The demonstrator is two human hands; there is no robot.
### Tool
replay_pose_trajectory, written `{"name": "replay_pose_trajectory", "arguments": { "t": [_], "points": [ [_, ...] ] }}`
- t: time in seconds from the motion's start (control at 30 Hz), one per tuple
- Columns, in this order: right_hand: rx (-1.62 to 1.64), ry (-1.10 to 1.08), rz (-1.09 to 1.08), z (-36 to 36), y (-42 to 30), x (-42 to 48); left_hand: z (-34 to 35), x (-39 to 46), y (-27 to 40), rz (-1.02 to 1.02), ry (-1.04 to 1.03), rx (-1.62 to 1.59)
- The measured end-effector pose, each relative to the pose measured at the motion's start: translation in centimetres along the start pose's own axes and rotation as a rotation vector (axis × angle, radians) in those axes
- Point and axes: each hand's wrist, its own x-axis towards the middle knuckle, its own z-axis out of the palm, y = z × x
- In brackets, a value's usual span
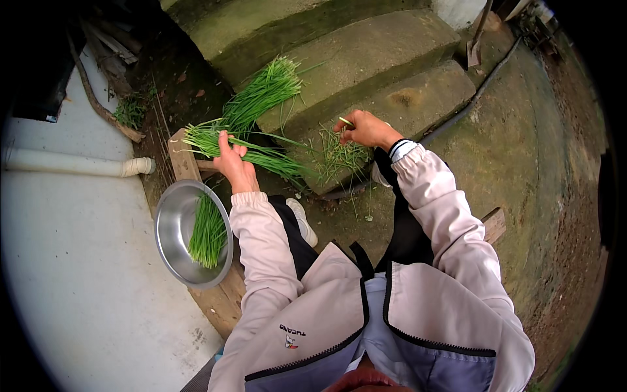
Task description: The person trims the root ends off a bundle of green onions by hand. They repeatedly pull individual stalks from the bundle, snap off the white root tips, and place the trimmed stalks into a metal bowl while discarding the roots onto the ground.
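My left hand [232, 164] is closed around a bunch of long green chive-like stalks [274, 159], pale ends to the left and leaf tips to the right. My right hand [365, 128] pinches a short pale-green stem piece [346, 121] between thumb and fingers. Below it, loose trimmings [340, 154] are scattered on the lowest concrete step. A larger pile of the same stalks [267, 93] lies on the steps beyond my left hand. At my left, a stainless-steel bowl [169, 240] holds a neat bundle of stalks [208, 232].
The bowl stands on a wooden bench [220, 304] beside a white wall [88, 255] with a plastic drainpipe [68, 161]. Concrete steps [362, 54] rise ahead. A shovel [473, 51] and a dark hose [472, 103] lie to the right. Branches and boards [105, 68] lean at the far left.
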Motion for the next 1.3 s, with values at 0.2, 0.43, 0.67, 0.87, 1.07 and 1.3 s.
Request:
{"name": "replay_pose_trajectory", "arguments": {
  "t": [0.2,0.43,0.67,0.87,1.07,1.3],
  "points": [
    [-0.121,0.154,0.14,-0.8,-1.5,0.1,1.4,-1.7,-0.2,-0.113,-0.316,0.099],
    [0.125,0.263,-0.059,0.3,-4.9,0.9,2.8,-4.3,-0.9,-0.277,-0.55,0.143],
    [0.254,0.238,-0.098,2.3,-7.1,1.6,4.1,-6.0,-2.6,-0.312,-0.653,0.247],
    [0.216,0.207,-0.069,2.2,-7.0,1.6,4.0,-6.0,-3.2,-0.317,-0.673,0.276],
    [0.187,0.24,-0.095,2.5,-6.3,1.6,4.1,-6.2,-3.4,-0.354,-0.688,0.288],
    [0.414,0.401,-0.056,1.1,-5.1,2.2,3.9,-5.6,-2.9,-0.336,-0.605,0.302]
  ]
}}
